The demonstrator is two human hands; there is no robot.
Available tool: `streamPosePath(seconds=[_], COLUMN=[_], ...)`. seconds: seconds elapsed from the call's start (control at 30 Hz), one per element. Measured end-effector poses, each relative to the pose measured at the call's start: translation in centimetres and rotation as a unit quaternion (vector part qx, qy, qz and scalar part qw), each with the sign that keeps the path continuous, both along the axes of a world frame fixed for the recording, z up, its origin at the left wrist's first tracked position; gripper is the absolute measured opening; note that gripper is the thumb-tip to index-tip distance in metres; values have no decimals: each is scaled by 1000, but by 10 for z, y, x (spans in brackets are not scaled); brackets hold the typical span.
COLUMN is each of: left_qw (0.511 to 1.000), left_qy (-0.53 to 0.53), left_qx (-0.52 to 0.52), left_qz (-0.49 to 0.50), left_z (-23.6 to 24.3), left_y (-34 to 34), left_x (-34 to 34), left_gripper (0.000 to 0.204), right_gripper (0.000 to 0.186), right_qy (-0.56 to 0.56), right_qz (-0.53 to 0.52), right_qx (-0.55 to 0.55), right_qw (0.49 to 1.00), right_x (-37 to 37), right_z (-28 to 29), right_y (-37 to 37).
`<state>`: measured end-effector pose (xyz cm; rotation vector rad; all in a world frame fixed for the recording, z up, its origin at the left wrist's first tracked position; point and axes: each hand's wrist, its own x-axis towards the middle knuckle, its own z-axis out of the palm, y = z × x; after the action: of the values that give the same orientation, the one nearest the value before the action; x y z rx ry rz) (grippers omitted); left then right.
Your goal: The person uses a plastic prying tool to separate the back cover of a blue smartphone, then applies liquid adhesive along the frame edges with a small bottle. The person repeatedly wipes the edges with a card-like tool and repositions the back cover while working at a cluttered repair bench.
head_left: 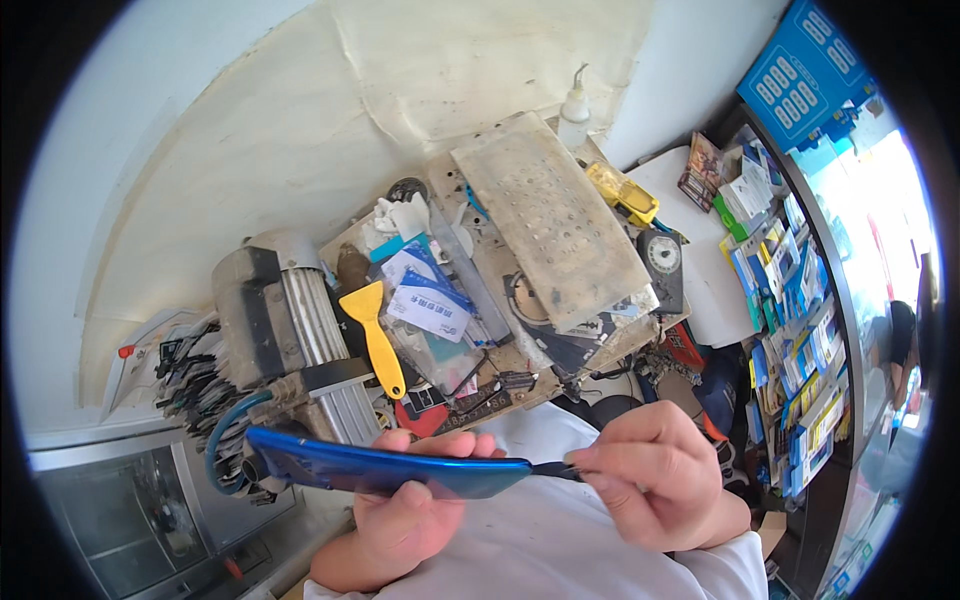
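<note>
My left hand (405, 525) grips a glossy blue phone (350, 462) held nearly horizontal, low in the head view, thumb on the near side and fingertips showing behind it. At the phone's right end, a thin dark strip (548, 469) sticks out, pinched between the thumb and fingers of my right hand (655, 480). What exactly this strip is, I cannot make out.
A cluttered bench holds a perforated plate (550, 215), a yellow scraper (375, 345), cards (425, 305), a dial device (662, 260) and a yellow tool (622, 195). A motor pump (300, 330) stands left; racks of packaged items (795, 390) line the right.
</note>
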<state>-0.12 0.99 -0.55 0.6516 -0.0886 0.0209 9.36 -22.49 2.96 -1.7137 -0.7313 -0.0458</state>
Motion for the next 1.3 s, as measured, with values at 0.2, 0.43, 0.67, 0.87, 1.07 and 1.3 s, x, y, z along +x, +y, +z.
streamPosePath(seconds=[0.2, 0.43, 0.67, 0.87, 1.07, 1.3], left_qw=[998, 994, 997, 997, 996, 996], left_qy=[-4, -22, 0, 12, 8, 2], left_qx=[52, 95, 74, 76, 82, 88], left_qz=[-24, -39, -26, -17, -16, -10], left_z=[6, 7, 11, 14, 12, 6], left_y=[1, -3, -6, -9, -9, -8], left_x=[2, 4, 5, 6, 8, 5], left_gripper=[52, 54, 53, 51, 52, 56], right_gripper=[36, 34, 34, 34, 33, 33], right_qy=[-92, -150, -144, -140, -186, -267], right_qz=[-59, -61, -66, -72, -71, -87], right_qx=[48, 48, 30, 27, -10, -49], right_qw=[993, 986, 987, 987, 980, 958], right_x=[-7, -7, -7, -8, -5, -3], right_z=[-5, -9, -7, -7, -8, -12], right_y=[17, 21, 21, 21, 16, 16])
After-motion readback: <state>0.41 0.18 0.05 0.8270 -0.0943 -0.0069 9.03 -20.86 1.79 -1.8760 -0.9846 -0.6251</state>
